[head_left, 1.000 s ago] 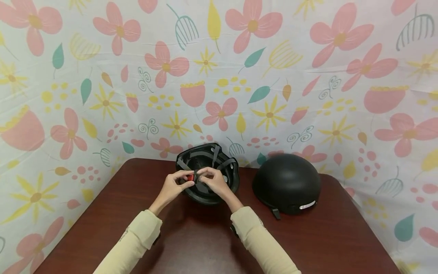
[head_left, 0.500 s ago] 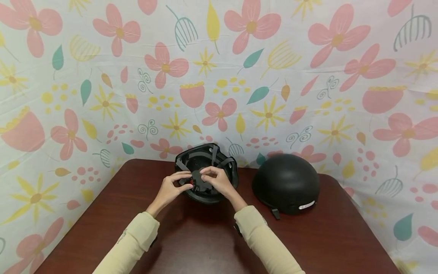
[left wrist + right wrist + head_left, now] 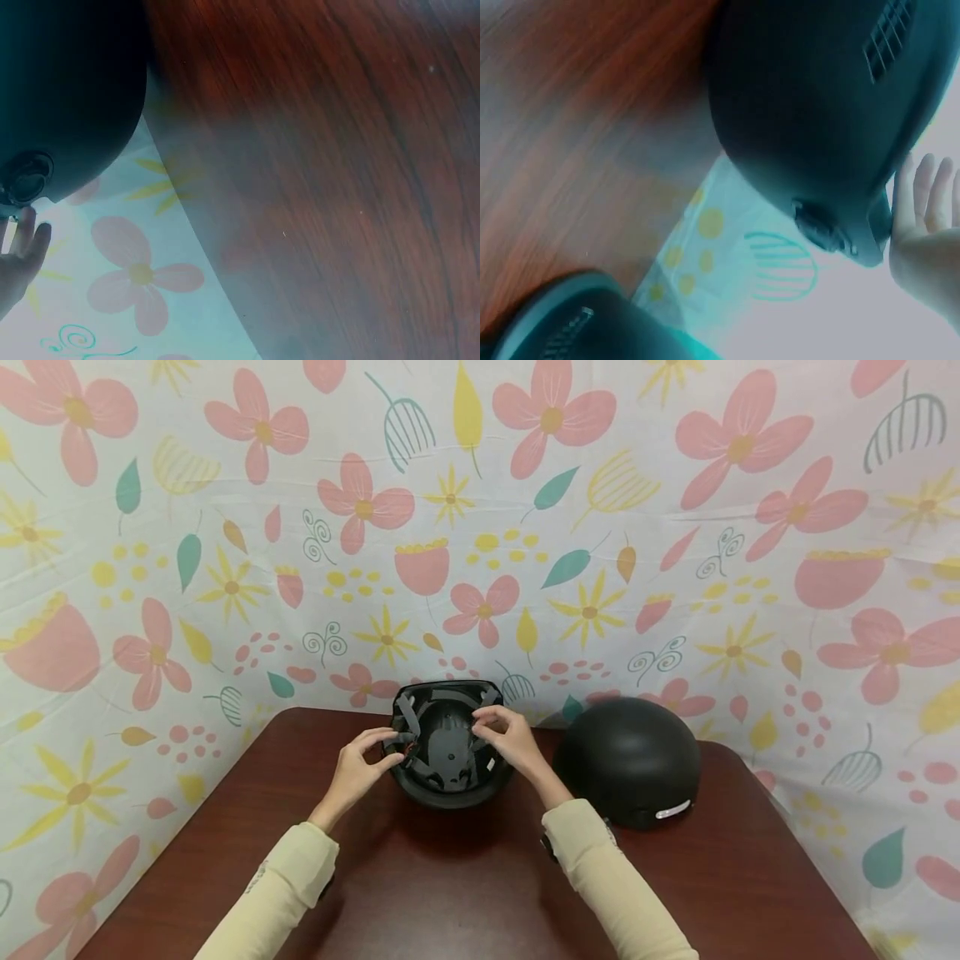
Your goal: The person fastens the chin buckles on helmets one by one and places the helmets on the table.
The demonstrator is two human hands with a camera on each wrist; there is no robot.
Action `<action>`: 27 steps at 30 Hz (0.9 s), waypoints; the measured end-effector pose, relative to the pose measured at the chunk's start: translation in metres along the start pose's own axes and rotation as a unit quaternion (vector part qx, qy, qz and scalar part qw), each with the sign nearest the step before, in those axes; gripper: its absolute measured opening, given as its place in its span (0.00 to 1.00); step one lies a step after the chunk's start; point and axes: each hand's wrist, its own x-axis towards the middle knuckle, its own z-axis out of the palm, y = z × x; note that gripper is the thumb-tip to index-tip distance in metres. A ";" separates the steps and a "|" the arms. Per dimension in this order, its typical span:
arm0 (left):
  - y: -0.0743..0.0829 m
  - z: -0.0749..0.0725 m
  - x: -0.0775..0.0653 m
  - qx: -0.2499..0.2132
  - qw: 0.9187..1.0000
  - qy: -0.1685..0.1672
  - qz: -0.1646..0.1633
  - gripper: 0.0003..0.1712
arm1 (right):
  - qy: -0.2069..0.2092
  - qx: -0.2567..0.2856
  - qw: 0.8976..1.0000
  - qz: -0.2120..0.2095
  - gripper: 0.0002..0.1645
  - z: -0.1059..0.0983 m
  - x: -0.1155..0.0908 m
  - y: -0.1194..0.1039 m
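Note:
An upturned black helmet (image 3: 450, 785) rests on the table, its grey-strapped inside facing me. At its left rim my left hand (image 3: 352, 772) pinches a buckle with a bit of red (image 3: 408, 749) between thumb and fingers, on the end of a grey strap (image 3: 410, 714). Over the right rim, my right hand (image 3: 513, 743) has thumb and fingertips together on the other strap, mostly hidden by them. In the left wrist view, fingers (image 3: 28, 244) show just below the dark shell (image 3: 67, 90); in the right wrist view, the hand (image 3: 930, 232) is right beside the helmet's edge.
A second black helmet (image 3: 626, 760) sits dome-up close to my right forearm, with a silver strip on its front. Both stand on a dark brown wooden table (image 3: 442, 893). A flower-printed cloth (image 3: 480, 527) hangs right behind the table's back edge.
My hands have drawn apart from the helmet's middle, left hand with the buckle to the left rim, right hand to the right rim. The strap ends have separated, and the helmet has turned slightly.

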 end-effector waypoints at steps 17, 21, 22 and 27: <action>-0.004 0.005 0.001 -0.011 1.000 -0.006 -0.013 0.26 | 0.120 -0.058 0.991 0.029 0.19 -0.029 -0.003 0.035; -0.004 0.007 0.000 -0.003 1.000 -0.013 -0.014 0.28 | 0.103 -0.045 0.991 0.074 0.19 -0.032 -0.007 0.041; -0.004 0.008 0.000 0.001 1.000 -0.017 -0.015 0.29 | 0.100 -0.041 0.991 0.080 0.19 -0.032 -0.008 0.042; -0.003 0.011 0.002 0.023 0.999 -0.017 -0.029 0.33 | 0.084 -0.026 0.992 0.094 0.20 -0.033 -0.010 0.041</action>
